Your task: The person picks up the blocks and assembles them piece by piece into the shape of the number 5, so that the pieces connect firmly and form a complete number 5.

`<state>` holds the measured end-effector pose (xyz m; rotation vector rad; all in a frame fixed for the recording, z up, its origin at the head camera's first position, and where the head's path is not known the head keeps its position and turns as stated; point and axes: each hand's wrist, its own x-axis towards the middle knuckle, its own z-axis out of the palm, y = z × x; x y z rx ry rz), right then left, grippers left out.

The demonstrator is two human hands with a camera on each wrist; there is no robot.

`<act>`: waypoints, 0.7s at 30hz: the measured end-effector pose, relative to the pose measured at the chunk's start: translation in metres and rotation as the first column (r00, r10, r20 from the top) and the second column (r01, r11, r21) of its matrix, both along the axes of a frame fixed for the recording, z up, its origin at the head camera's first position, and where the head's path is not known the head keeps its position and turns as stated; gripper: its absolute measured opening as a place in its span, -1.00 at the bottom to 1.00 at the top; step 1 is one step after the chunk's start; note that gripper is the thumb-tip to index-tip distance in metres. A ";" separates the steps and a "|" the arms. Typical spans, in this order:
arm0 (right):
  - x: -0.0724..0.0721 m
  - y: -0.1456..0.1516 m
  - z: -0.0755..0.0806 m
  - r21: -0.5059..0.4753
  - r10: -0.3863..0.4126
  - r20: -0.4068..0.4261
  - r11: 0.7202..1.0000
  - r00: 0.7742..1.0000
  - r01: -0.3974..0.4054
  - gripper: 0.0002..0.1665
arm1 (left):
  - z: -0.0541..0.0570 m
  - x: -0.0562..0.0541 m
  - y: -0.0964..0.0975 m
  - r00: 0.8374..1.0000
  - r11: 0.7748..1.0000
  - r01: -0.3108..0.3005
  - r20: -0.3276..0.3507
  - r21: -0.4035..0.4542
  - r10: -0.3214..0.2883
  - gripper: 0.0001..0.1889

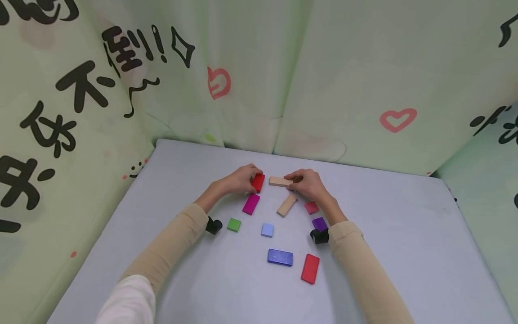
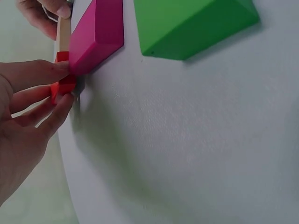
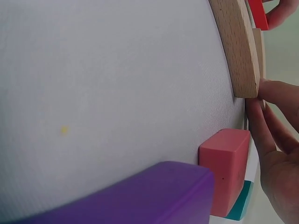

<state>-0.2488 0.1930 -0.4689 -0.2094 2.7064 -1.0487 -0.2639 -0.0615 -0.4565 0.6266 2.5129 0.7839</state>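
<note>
At the far part of the table, my left hand (image 1: 240, 179) holds a red block (image 1: 258, 183) between thumb and fingers. In the left wrist view, the fingers lie around the red block (image 2: 67, 84), just behind a magenta block (image 2: 96, 35). My right hand (image 1: 310, 184) pinches the right end of a plain wooden block (image 1: 279, 181), which lies crosswise to the right of the red one. A small gap separates these two blocks in the head view. A second wooden block (image 1: 287, 205) lies slanted just below the right hand.
Nearer on the table (image 1: 194, 279) are a green block (image 1: 234, 225), a light blue block (image 1: 267, 230), a dark blue block (image 1: 280, 257) and another red block (image 1: 310, 269). Pink (image 1: 311, 207) and purple (image 1: 319, 223) blocks lie by the right wrist. A teal block (image 3: 241, 203) shows behind the pink one.
</note>
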 end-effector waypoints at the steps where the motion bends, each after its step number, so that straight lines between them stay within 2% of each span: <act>1: 0.000 0.000 -0.001 -0.002 0.000 0.000 1.000 1.000 0.000 -0.61 | 0.000 0.001 0.001 1.000 1.000 -0.003 0.002 -0.002 0.003 -0.33; 11: 0.001 0.001 -0.004 -0.020 -0.014 0.012 1.000 1.000 0.014 -0.61 | -0.005 0.003 0.010 1.000 1.000 -0.017 0.015 0.002 0.017 -0.32; 21: 0.000 0.001 -0.004 -0.032 -0.018 0.001 0.999 1.000 0.018 -0.63 | -0.007 0.004 0.016 1.000 1.000 -0.007 -0.007 0.025 0.007 -0.33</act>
